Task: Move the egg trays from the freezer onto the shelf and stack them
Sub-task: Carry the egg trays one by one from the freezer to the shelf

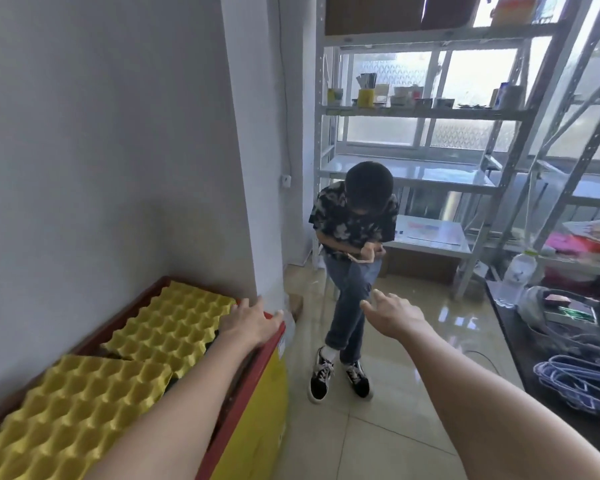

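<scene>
Two yellow egg trays lie on top of the red and yellow chest freezer [257,403] at the lower left. The far tray [174,327] sits by the wall corner; the near tray [73,407] lies closer to me, slightly tilted. My left hand [248,322] rests on the far tray's right edge and the freezer's red rim, fingers spread. My right hand [390,315] hangs in the air over the floor, fingers straight and holding nothing. The grey metal shelf [409,174] stands across the room by the window.
A person [354,244] sits bent forward between the freezer and the shelf. Cups and small items [368,95] fill an upper shelf level. A second rack [586,237] at the right holds coloured goods. A water bottle [516,275] and hangers [575,379] lie on a dark table.
</scene>
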